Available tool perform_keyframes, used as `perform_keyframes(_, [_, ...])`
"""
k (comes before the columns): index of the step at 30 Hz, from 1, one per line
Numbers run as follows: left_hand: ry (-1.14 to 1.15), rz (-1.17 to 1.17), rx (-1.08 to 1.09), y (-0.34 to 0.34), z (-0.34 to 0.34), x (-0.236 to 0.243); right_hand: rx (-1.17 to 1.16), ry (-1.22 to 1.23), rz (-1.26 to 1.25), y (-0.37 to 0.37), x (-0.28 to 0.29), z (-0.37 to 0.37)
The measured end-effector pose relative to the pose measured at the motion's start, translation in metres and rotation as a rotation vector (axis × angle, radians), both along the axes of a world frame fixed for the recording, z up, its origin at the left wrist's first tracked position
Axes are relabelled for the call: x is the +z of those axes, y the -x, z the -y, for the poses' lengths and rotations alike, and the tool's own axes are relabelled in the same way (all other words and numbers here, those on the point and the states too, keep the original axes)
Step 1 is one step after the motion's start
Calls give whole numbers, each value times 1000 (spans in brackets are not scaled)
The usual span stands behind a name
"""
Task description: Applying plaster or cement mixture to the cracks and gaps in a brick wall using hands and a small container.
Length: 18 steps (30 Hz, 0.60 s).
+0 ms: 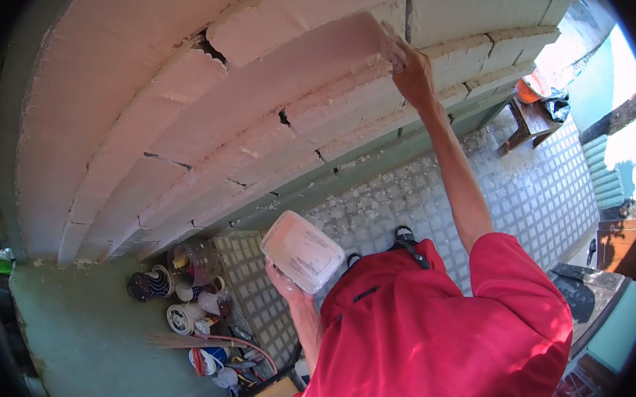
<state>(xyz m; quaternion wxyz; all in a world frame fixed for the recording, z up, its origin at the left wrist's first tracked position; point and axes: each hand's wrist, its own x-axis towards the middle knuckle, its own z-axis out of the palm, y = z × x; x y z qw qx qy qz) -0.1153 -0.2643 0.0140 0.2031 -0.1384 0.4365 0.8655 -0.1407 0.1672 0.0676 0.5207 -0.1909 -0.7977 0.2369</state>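
- At left, buckets [181, 321] and pots crowd the tiled floor [538, 176] along its left edge.
- Next, the left hand [283, 280] has its grip closed on a shallow, rounded rectangular tub [303, 252], supported at the lower left edge; pale smears cover its face.
- Further right, the right hand [409, 63] reaches to the block wall [461, 26], nearer its right end. This grip looks narrow; whether it holds a thin tool, I cannot tell. The step seems to be working the wall's surface; the next move calls for even pressure.
- At right, a wooden stool [525, 125] stands near the wall's right end.
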Motion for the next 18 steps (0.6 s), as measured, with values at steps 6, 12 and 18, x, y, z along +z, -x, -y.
perform_keyframes(6, [-26, -5, -6, 3, 10, -21, -129, 137, 133, 27, 12, 59])
perform_keyframes(12, [-21, 3, -35, 3, 3, -2, 51, 169, 8, 68, -8, 132])
perform_keyframes(18, [-55, -26, -25, 9, 8, 5, 58, 209, 63, 59, -19, 118])
